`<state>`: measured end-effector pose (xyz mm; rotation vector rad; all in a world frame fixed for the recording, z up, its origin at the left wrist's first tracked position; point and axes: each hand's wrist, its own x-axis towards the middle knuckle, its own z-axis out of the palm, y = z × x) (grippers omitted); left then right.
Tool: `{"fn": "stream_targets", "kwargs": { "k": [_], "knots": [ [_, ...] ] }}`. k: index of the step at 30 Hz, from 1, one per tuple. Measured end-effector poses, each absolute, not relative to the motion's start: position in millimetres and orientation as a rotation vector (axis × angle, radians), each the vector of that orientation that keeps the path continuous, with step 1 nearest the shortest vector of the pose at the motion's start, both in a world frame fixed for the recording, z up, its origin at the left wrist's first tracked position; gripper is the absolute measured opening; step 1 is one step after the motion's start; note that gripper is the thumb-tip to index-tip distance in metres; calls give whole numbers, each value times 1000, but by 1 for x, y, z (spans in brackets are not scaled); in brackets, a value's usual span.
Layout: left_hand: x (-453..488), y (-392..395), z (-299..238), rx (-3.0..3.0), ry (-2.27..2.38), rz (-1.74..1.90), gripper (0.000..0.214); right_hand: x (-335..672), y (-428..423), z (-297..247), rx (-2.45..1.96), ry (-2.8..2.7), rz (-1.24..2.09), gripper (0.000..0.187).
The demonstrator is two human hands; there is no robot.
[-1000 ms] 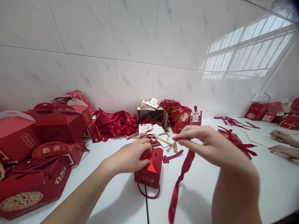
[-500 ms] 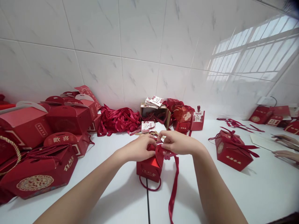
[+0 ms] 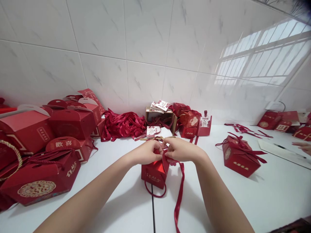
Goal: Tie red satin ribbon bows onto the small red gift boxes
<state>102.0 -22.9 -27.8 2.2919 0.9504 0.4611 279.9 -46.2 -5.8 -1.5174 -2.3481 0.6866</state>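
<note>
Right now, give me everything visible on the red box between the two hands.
The red box looks like glossy card, with gold lettering on its front and a dark-red cord handle looping out before it. It stands on the white table. The left hand holds its top; the right hand pinches a red ribbon there. The hands hide much of the top.

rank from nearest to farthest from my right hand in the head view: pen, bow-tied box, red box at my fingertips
1. red box: lower left of the right hand
2. bow-tied box: to the right
3. pen: farther right, on the pale sheet
</note>
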Motion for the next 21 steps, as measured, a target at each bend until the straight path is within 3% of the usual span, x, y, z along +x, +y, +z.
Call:
{"fn": "stream_targets", "kwargs": {
  "k": [6, 15, 21],
  "knots": [
    [102, -21, -30, 2266, 1022, 632, 9, 283, -47, -3, -1564, -2355, 631, 18],
    [96, -22, -25, 2334, 972, 476, 13, 284, -48, 1, -1565, -2345, 726, 20],
    [99, -24, -23, 2326, 941, 478, 14, 283, -46, -1, -1571, -2398, 620, 18]
  ]
}}
